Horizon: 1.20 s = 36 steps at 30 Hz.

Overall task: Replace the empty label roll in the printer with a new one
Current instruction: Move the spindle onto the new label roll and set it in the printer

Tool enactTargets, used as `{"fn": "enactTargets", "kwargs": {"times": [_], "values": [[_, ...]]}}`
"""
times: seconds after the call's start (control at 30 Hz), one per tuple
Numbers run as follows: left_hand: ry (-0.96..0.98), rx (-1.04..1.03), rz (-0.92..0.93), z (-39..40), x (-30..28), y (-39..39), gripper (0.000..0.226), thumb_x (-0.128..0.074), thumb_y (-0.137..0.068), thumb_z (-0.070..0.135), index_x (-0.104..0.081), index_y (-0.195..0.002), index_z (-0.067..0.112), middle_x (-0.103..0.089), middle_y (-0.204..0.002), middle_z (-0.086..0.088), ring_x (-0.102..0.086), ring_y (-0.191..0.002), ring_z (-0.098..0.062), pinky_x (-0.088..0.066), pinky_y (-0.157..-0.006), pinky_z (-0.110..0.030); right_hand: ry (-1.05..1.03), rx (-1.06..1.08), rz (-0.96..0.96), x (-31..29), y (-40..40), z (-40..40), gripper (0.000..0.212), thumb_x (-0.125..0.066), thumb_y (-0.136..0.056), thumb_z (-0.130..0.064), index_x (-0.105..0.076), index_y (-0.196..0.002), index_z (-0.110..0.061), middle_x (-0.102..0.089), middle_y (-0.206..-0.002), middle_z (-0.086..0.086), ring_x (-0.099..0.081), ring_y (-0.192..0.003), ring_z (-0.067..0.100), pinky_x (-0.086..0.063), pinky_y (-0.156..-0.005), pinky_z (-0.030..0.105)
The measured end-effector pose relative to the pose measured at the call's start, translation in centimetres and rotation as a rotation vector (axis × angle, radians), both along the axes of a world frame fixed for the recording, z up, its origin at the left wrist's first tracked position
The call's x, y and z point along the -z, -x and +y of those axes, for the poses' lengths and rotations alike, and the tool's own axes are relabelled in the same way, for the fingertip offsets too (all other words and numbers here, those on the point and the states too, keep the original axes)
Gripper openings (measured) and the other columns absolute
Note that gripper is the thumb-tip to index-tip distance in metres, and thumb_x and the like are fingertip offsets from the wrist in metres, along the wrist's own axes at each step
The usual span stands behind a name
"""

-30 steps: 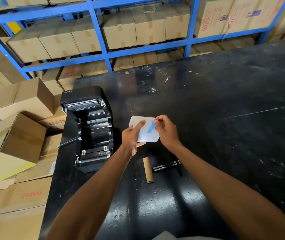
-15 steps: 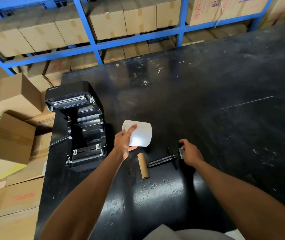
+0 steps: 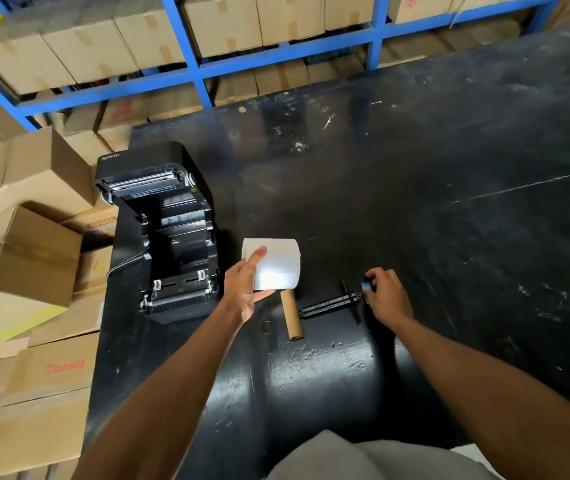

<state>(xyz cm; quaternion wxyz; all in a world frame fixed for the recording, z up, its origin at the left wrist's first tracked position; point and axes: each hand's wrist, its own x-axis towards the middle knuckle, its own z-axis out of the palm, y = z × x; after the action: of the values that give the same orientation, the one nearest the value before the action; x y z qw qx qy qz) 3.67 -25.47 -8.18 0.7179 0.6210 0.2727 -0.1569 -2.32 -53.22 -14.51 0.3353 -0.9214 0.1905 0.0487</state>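
Observation:
A black label printer point(image 3: 169, 244) stands open at the left of the black table point(image 3: 415, 209), its roll bay bare. My left hand point(image 3: 247, 284) grips a new white label roll point(image 3: 278, 266) just right of the printer, above the table. An empty brown cardboard core point(image 3: 291, 317) lies below the roll. A black spindle point(image 3: 330, 303) lies beside the core, to its right. My right hand point(image 3: 384, 294) is at the spindle's right end, fingers pinched on a small piece of blue tape point(image 3: 366, 286).
Cardboard boxes point(image 3: 34, 258) are stacked on the floor left of the table. Blue shelving point(image 3: 203, 67) filled with boxes runs along the back. A small ring point(image 3: 266, 326) lies on the table near the core.
The blue tape came off the roll in my right hand, which then moved down and right to the spindle's end. My left hand still holds the roll.

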Motion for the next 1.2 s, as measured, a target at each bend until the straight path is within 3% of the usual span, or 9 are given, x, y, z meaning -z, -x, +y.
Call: {"fn": "enactTargets", "kwargs": {"times": [0.13, 0.37, 0.57, 0.67, 0.83, 0.97, 1.03, 1.13, 1.2], "values": [[0.007, -0.007, -0.011, 0.4, 0.0, 1.1, 0.040, -0.079, -0.076, 0.048, -0.068, -0.103, 0.022, -0.068, -0.119, -0.009, -0.065, -0.110, -0.031, -0.063, -0.073, -0.044, 0.023, -0.028, -0.115, -0.7, 0.6, 0.3, 0.006, -0.059, -0.092, -0.021, -0.060, -0.095, -0.016, -0.060, -0.098, 0.006, -0.061, -0.087, 0.030, -0.051, -0.077, 0.042], [0.057, -0.022, 0.002, 0.3, -0.1, 2.7, 0.043, -0.074, -0.081, 0.052, -0.067, -0.108, 0.019, -0.069, -0.120, -0.012, -0.067, -0.111, -0.032, -0.059, -0.087, -0.055, 0.045, -0.115, 0.024, -1.6, 0.8, 2.0, 0.024, -0.055, -0.096, -0.026, -0.071, -0.109, -0.014, -0.072, -0.109, 0.016, -0.063, -0.106, 0.036, -0.049, -0.087, 0.038], [0.065, -0.040, -0.008, 0.5, -0.6, 3.7, 0.049, -0.062, -0.089, 0.056, -0.060, -0.122, 0.019, -0.068, -0.119, -0.009, -0.067, -0.106, -0.029, -0.063, -0.080, -0.048, -0.073, -0.039, 0.113, -1.7, 0.5, 2.5, 0.022, -0.056, -0.096, -0.019, -0.073, -0.107, -0.011, -0.071, -0.114, 0.017, -0.062, -0.111, 0.034, -0.048, -0.093, 0.036], [0.067, -0.064, -0.005, 0.7, -0.7, 3.8, 0.043, -0.059, -0.092, 0.056, -0.058, -0.117, 0.021, -0.067, -0.116, -0.008, -0.068, -0.101, -0.027, -0.062, -0.080, -0.049, -0.154, 0.050, 0.128, -1.8, 0.4, 2.4, 0.021, -0.054, -0.097, -0.018, -0.071, -0.108, -0.011, -0.070, -0.114, 0.016, -0.061, -0.112, 0.032, -0.046, -0.093, 0.033], [0.115, -0.124, 0.000, 1.1, -0.8, 3.4, 0.037, -0.063, -0.088, 0.057, -0.059, -0.105, 0.024, -0.069, -0.112, -0.007, -0.070, -0.099, -0.026, -0.063, -0.075, -0.049, -0.424, 0.305, 0.009, -2.2, 0.2, 1.8, 0.022, -0.054, -0.098, -0.014, -0.072, -0.109, -0.007, -0.071, -0.099, 0.014, -0.068, -0.095, 0.029, -0.056, -0.089, 0.039], [0.184, -0.127, -0.020, 1.2, -1.0, 3.6, 0.037, -0.064, -0.086, 0.060, -0.060, -0.106, 0.029, -0.068, -0.117, -0.008, -0.067, -0.108, -0.029, -0.057, -0.091, -0.059, -0.634, 0.379, -0.068, -3.0, -0.2, 2.1, 0.022, -0.052, -0.100, -0.015, -0.068, -0.112, -0.009, -0.063, -0.081, 0.002, -0.059, -0.067, 0.012, -0.049, -0.065, 0.022], [0.239, -0.118, -0.035, 1.1, -1.3, 3.8, 0.039, -0.063, -0.086, 0.060, -0.061, -0.110, 0.030, -0.068, -0.120, -0.008, -0.067, -0.110, -0.030, -0.057, -0.090, -0.059, -0.692, 0.334, -0.075, -3.4, -0.6, 2.6, 0.022, -0.051, -0.101, -0.016, -0.068, -0.112, -0.009, -0.061, -0.076, 0.000, -0.052, -0.062, 0.009, -0.047, -0.069, 0.026], [0.288, -0.082, -0.056, 1.1, -1.8, 4.0, 0.039, -0.061, -0.087, 0.060, -0.062, -0.114, 0.031, -0.066, -0.121, -0.008, -0.066, -0.111, -0.030, -0.061, -0.081, -0.055, -0.750, 0.292, -0.083, -4.0, -1.2, 3.5, 0.021, -0.051, -0.101, -0.015, -0.068, -0.111, -0.009, -0.064, -0.089, 0.008, -0.053, -0.070, 0.013, -0.050, -0.082, 0.039], [0.304, -0.058, -0.062, 1.1, -2.0, 3.9, 0.040, -0.060, -0.089, 0.059, -0.061, -0.116, 0.030, -0.066, -0.121, -0.008, -0.066, -0.112, -0.030, -0.060, -0.084, -0.057, -0.752, 0.274, -0.084, -4.3, -1.6, 4.0, 0.022, -0.050, -0.101, -0.016, -0.069, -0.111, -0.010, -0.065, -0.093, 0.009, -0.056, -0.078, 0.017, -0.051, -0.086, 0.041]]}}
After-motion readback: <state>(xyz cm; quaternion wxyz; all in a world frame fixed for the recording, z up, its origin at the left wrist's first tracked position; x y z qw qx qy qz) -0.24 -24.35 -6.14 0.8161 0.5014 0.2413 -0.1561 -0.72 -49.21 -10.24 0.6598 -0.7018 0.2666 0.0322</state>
